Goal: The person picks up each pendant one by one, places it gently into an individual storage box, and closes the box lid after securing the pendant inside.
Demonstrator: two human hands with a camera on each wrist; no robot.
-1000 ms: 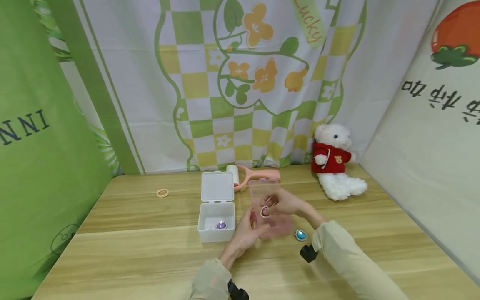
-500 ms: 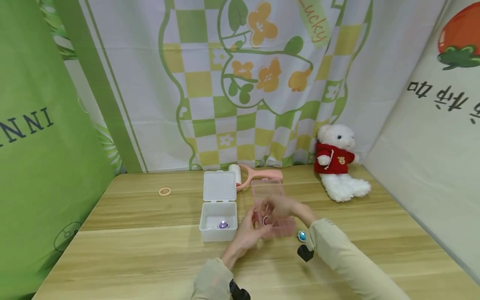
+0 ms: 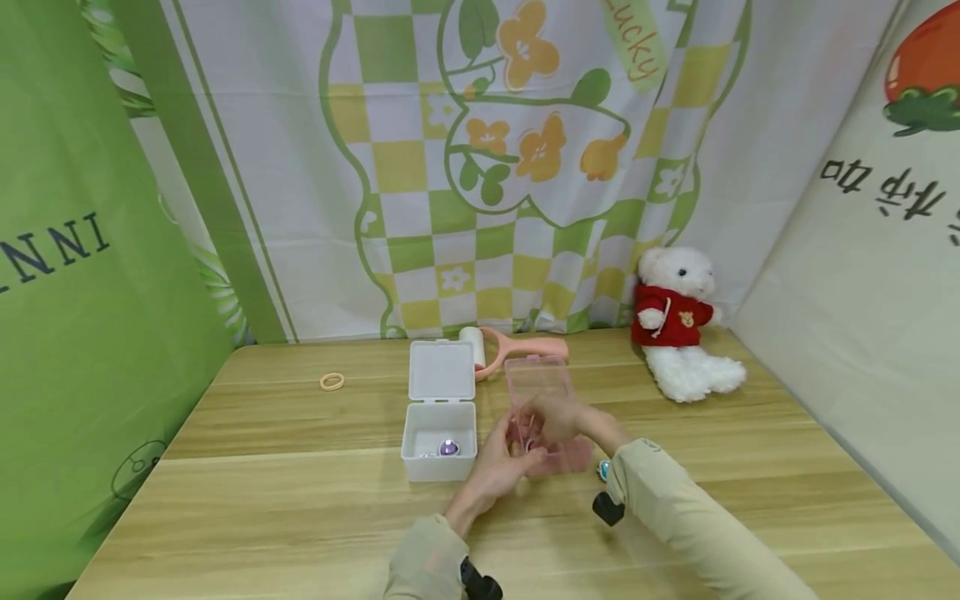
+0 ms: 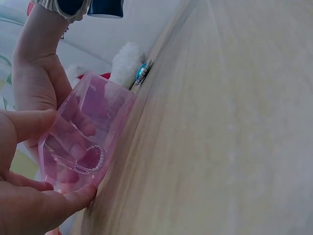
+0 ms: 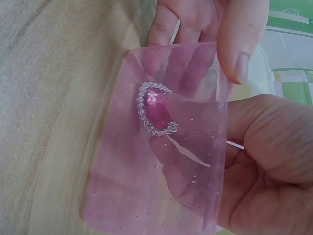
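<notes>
A see-through pink box (image 3: 572,457) stands on the table with its lid (image 3: 534,375) raised. My left hand (image 3: 493,468) grips the box's left side between thumb and fingers. Reaching in from above, my right hand (image 3: 558,417) has its fingertips inside the box. They pinch a pink gem jewel (image 5: 159,110) edged with silver beads, which shows through the pink wall in both wrist views. A blue gem jewel (image 4: 143,72) lies on the table right of the box, partly behind the right sleeve in the head view.
Left of the pink box is an opened white box (image 3: 440,470) with a purple gem jewel (image 3: 448,447) inside. Behind them lies a pink-handled lint roller (image 3: 536,347). An orange ring (image 3: 332,382) is at the left. A white plush toy (image 3: 675,321) sits at the back right.
My right hand has lowered the pink jewel from above the pink box down into it. My left hand keeps its grip on the box. The head view has shifted slightly.
</notes>
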